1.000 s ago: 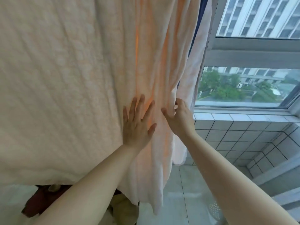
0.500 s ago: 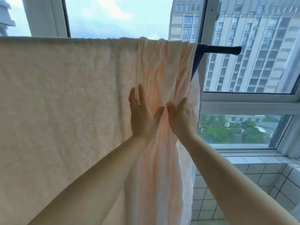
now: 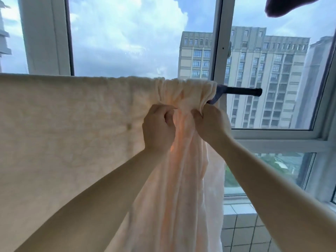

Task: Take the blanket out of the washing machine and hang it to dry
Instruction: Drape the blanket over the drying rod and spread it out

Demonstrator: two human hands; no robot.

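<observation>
Cream blanket (image 3: 72, 133), draped over dark rod (image 3: 240, 91) before window (image 3: 272, 135); smooth to the left of both hands, bunched in folds directly above them. Left hand (image 3: 158, 128) curled tight, gripping gathered cloth just beneath rod. Right hand (image 3: 211, 122) close beside it, fingers clenched round same bunch. Bare rod end jutting out beyond right hand.

The blanket (image 3: 72, 133) hides most of the rod (image 3: 240, 91) and runs past the left and bottom edges.
</observation>
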